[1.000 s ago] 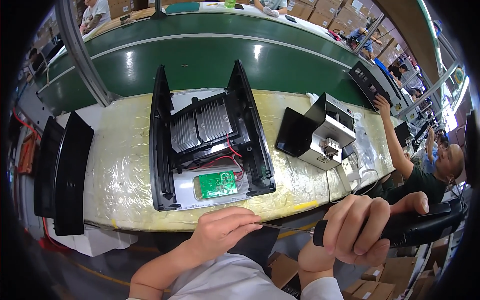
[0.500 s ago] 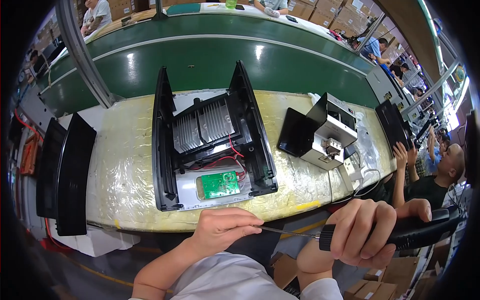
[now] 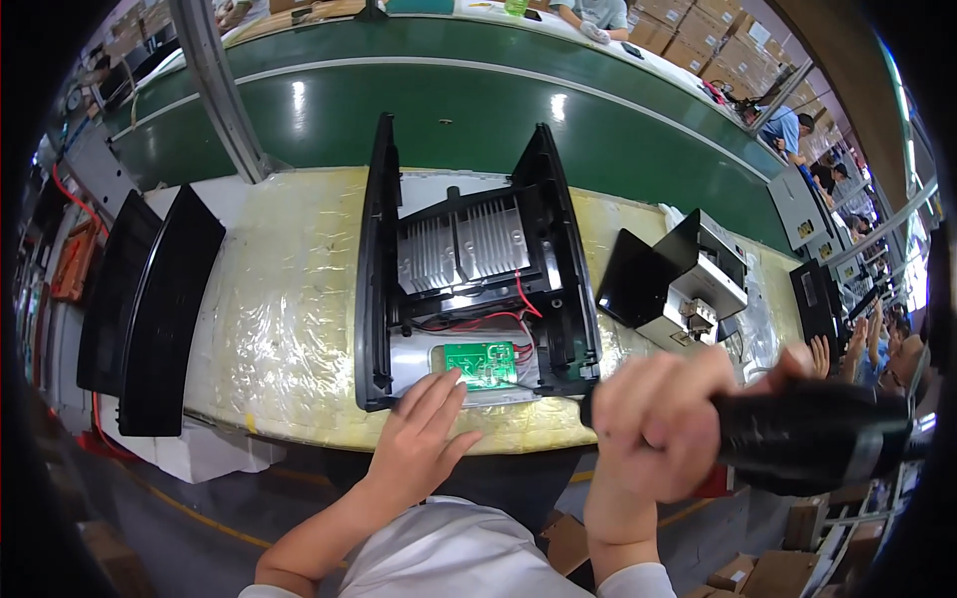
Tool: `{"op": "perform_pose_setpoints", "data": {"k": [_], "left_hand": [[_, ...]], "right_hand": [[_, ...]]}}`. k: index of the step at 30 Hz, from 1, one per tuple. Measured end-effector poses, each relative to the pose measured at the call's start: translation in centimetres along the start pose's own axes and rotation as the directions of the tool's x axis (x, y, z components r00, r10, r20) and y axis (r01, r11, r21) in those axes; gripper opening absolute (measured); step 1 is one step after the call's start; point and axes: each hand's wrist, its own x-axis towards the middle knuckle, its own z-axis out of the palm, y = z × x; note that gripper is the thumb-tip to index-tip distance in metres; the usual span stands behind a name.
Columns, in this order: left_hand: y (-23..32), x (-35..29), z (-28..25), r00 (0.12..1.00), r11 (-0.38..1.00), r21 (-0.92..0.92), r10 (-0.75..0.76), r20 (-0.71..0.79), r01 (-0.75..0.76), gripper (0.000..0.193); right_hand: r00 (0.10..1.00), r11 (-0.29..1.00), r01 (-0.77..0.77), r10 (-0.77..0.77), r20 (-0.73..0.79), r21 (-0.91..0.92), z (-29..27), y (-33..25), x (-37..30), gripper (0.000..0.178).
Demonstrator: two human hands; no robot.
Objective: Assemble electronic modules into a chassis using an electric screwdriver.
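In my right hand (image 3: 663,429), with the fingers wrapped round it, is a black power screwdriver (image 3: 817,434). Its long thin bit points left, with the tip near the lower right corner of a green circuit board (image 3: 478,366). My left hand (image 3: 424,429) is open, fingers stretched out, the tips at the board's lower left edge. The board lies at the near end of a black housing (image 3: 374,289) with tall side walls. Inside the housing, a finned metal heat sink (image 3: 464,244) sits farther back. Red and black wires (image 3: 526,304) run from there to the board.
Two curved black panels (image 3: 169,309) stand at the left. Right of the housing is a silver and black boxy unit (image 3: 688,284). Beyond the film-covered bench (image 3: 279,299) runs a green conveyor belt (image 3: 419,120). A metal post (image 3: 214,90) rises at the back left. Other people work across and to the right.
My left hand has let go of the screwdriver bit and moved onto the board's edge. My right hand has brought the screwdriver up and left, its bit now over the board. The view has shifted.
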Motion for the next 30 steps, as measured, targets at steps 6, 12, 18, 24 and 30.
{"op": "perform_pose_setpoints", "data": {"k": [6, 12, 18, 24, 30], "left_hand": [[-0.8, -1.0, 2.6, 0.999, 0.997, 0.079, 0.029, -0.034, -0.026, 0.070], [-0.1, -0.9, 2.0, 0.999, 0.994, 0.106, 0.037, -0.012, -0.036, 0.057], [0.2, -0.6, 1.8, 1.000, 0.995, 0.093, 0.018, -0.007, -0.018, 0.053], [0.3, -0.8, 1.8, 1.000, 0.996, 0.090, 0.004, -0.008, -0.003, 0.052], [0.3, -1.0, 1.7, 1.000, 0.996, 0.090, 0.004, -0.013, -0.003, 0.052]], "right_hand": [[0.979, 0.933, 0.126, -0.061, 0.197, -0.336, 0.3, 7.2, 2.5, 0.056], [0.930, 0.900, 0.201, -0.051, 0.364, -0.386, 0.4, 8.8, 2.9, 0.060], [0.943, 0.918, 0.128, 0.004, 0.332, -0.374, 0.4, 9.6, 3.0, 0.058], [0.936, 0.938, 0.108, 0.016, 0.351, -0.331, 0.4, 9.5, 3.2, 0.056], [0.925, 0.922, 0.128, 0.022, 0.380, -0.365, 0.1, 9.9, 3.1, 0.053]]}}
